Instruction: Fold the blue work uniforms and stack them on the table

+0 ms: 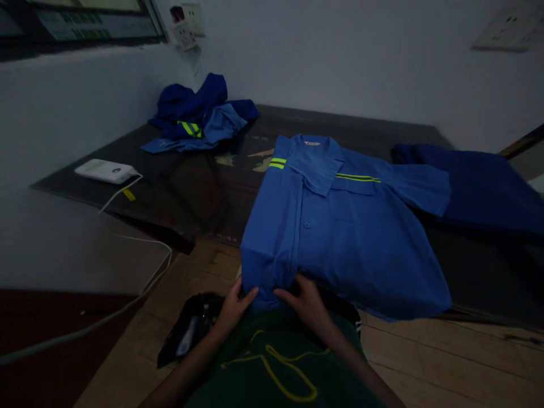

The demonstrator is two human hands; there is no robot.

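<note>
Both hands are on the bottom edge of a blue cotton-looking short-sleeved work shirt [352, 243] with neon yellow-green stripes. The left hand [232, 306] has its thumb over the cloth at the lower left corner, fingers mostly hidden, so it's a loose pinch. The right hand [308, 300] is just beside it, doing much the same, thumb pointing in toward the left one.

The shirt stretches away from the hands, collar at the far end, the left side folded in over the front and the other sleeve spread out to the right. The hem hangs over the near edge of a dark, glossy tabletop [178, 195].

Beyond the left hand there's a white rounded-corner device [104, 170] with a white cable, and further back a rumpled heap of blue clothes [191, 110]. Off past the right hand, dark navy folded fabric [480, 190] touches the sleeve.

Below the left hand, a shiny black bag [187, 334] is on tan plank flooring [412, 351]. Pale wall [340, 62] behind it all, window [93, 22] far left. Pretty dim in here.
</note>
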